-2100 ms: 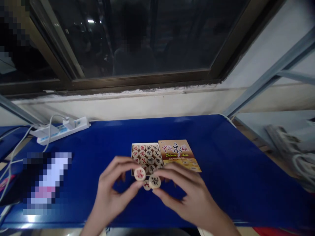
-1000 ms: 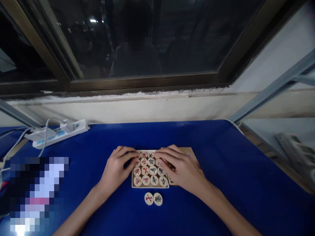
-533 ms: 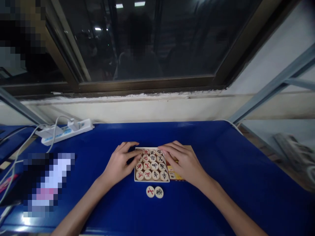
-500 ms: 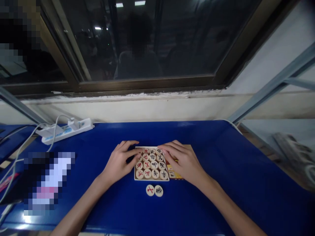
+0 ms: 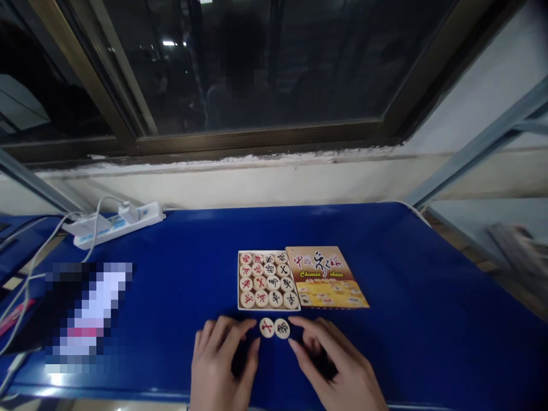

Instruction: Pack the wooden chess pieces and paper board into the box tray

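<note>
Two round Chinese chess pieces lie side by side on the blue table [image 5: 205, 245]: one with a red character [image 5: 266, 327], one with a black character [image 5: 282, 328]. My left hand [image 5: 225, 359] is just left of the red piece, thumb and forefinger apart. Beside the black piece, on its right, my right hand [image 5: 336, 359] has its thumb and forefinger spread too. Neither hand visibly grips a piece. Beyond them, a shallow white box [image 5: 269, 310] holds rows of pieces, red characters mostly left and black ones right. The printed Chinese chess lid [image 5: 327, 277] lies against the box's right side.
A white power strip [image 5: 117, 225] with plugged-in cables stands at the back left of the table. A blurred-out device [image 5: 92, 314] lies at the left. Behind the table are a wall and a dark window [image 5: 257, 85]; metal bars slant down at both sides.
Both hands have left the box and drawn back toward me, to either side of the two loose pieces. The lid, earlier partly covered by the right hand, is now fully visible.
</note>
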`<state>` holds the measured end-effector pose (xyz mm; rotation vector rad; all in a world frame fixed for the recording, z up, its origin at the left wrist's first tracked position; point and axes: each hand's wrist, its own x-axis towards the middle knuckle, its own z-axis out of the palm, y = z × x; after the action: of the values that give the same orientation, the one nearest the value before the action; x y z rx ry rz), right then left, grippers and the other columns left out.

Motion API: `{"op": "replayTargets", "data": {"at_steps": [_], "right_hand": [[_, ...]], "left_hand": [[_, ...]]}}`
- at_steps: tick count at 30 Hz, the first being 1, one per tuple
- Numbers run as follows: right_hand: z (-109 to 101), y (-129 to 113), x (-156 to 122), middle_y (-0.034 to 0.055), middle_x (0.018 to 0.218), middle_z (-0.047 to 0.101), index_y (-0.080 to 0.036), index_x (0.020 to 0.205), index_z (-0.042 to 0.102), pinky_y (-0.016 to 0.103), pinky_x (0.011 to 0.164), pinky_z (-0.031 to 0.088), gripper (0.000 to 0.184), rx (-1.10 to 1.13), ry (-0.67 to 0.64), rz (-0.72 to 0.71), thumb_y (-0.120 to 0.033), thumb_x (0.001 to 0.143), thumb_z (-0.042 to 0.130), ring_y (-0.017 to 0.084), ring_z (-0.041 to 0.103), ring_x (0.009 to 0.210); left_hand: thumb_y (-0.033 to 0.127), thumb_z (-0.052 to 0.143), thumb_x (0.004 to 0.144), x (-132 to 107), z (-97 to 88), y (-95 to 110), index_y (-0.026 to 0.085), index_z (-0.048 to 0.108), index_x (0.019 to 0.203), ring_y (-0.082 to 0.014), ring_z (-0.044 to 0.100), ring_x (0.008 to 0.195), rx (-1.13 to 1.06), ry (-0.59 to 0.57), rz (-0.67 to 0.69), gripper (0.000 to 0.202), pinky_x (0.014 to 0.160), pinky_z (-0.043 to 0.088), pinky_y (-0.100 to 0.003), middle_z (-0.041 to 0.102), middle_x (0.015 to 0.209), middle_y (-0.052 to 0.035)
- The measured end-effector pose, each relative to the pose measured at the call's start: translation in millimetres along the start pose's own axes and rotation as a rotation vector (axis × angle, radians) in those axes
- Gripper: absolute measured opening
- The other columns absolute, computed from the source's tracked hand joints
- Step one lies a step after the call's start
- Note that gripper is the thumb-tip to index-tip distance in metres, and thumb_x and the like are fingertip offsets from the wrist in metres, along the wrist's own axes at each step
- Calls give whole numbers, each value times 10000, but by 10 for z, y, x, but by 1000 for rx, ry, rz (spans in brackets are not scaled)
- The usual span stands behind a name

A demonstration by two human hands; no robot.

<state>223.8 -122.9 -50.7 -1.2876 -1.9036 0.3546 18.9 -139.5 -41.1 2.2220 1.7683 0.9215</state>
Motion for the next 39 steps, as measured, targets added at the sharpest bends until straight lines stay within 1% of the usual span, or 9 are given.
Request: {"op": "replayTargets", "data": {"at_steps": [5, 12, 17, 20, 24, 27, 32, 35, 39], "right_hand": [[43, 44, 17, -49, 628, 558, -264, 1082, 630, 258, 547, 502, 141, -58, -87, -30, -294, 970, 550, 123, 563, 549], [21, 8, 8, -49, 626, 561, -250, 1059, 627, 285, 564, 500, 136, -57, -88, -33, -322, 954, 582, 128, 557, 546], [31, -22, 24, -45, 655, 581, -248, 1130, 623, 335, 711, 531, 179, -97, -69, -55, -237, 974, 536, 129, 590, 576], [18, -37, 23, -38, 650, 572, -240, 1122, 628, 311, 629, 514, 176, -106, -78, -52, -247, 968, 542, 134, 585, 572], [-8, -16, 39, -33, 635, 573, -240, 1056, 652, 290, 563, 509, 145, -84, -78, -37, -283, 946, 568, 133, 580, 550], [-17, 28, 64, -40, 658, 604, -256, 1139, 645, 285, 576, 526, 222, -39, -141, -89, -272, 926, 585, 130, 608, 568], [-15, 42, 60, -40, 666, 592, -260, 1085, 626, 294, 588, 526, 154, -29, -183, -81, -245, 947, 558, 129, 604, 586], [-16, 31, 48, -40, 651, 580, -251, 1081, 603, 288, 553, 511, 139, -41, -161, -58, -280, 949, 573, 131, 586, 562], [-52, 33, 66, -27, 700, 619, -243, 1244, 563, 318, 635, 545, 308, -63, -182, -131, -310, 944, 583, 144, 616, 603]], "left_hand": [[288, 638, 900, 128, 30, 0, 296, 685, 1083, -244, 601, 793, 7, -48, -2, 189, 658, 427, -357, 695, 914, -31], [285, 671, 867, 130, -1, 43, 281, 659, 1047, -243, 588, 779, -4, -73, -37, 181, 681, 414, -359, 675, 878, -22], [285, 624, 898, 136, 20, 41, 284, 647, 1040, -248, 583, 801, 27, -52, 21, 144, 666, 383, -350, 684, 939, -30], [323, 647, 889, 140, 35, 66, 259, 626, 954, -244, 573, 784, 26, -60, -9, 94, 683, 386, -361, 674, 908, -24], [455, 698, 851, 148, 34, 107, 243, 604, 851, -240, 565, 754, 62, -50, -70, 232, 671, 390, -364, 654, 837, -24], [461, 721, 825, 165, -2, 97, 255, 636, 933, -238, 572, 745, 35, -86, -31, 248, 642, 398, -353, 663, 845, -34], [259, 665, 857, 183, -48, 35, 293, 647, 1079, -236, 589, 753, -3, -138, 42, 225, 623, 395, -346, 685, 881, -27], [311, 679, 880, 170, -28, 22, 280, 647, 1035, -230, 580, 739, -6, -141, 17, 162, 631, 397, -348, 677, 845, -18], [405, 729, 850, 153, -21, 17, 278, 643, 1087, -238, 582, 757, -2, -134, -9, 282, 661, 420, -364, 680, 871, -25]]}}
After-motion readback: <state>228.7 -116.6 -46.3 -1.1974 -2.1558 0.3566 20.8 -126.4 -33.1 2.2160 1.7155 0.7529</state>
